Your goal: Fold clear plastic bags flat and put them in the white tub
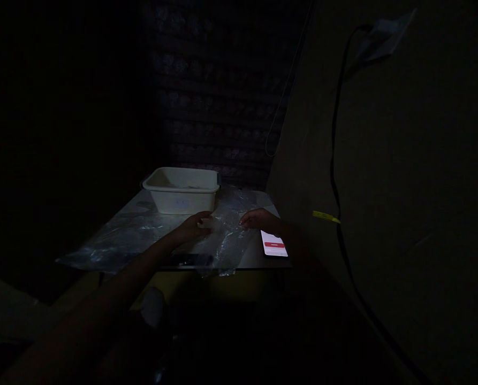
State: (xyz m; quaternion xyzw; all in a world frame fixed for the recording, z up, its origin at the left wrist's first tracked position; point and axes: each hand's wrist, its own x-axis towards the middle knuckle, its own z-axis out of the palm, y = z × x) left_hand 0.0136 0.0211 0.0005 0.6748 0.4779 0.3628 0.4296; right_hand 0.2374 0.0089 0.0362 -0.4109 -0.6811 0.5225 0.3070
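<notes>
A crumpled clear plastic bag (227,243) lies between my hands, with its near end hanging over the table's front edge. My left hand (190,229) reaches in from the lower left, thumb and fingers apart, against the bag's left side. On the opposite side, my right hand (262,220) has its fingers curled together, the tips pinching the bag's right edge. Just below my right hand lies a phone (274,247), its lit screen showing a red bar. Dim light hides the finer detail of both hands.
A cream plastic tub (184,200) stands at the back left of the table (251,260). More clear plastic (102,248) spreads over the left side. A dark flat object (188,260) rests near the front edge. Along the right wall runs a black cable (333,139) with a yellow tag (325,216).
</notes>
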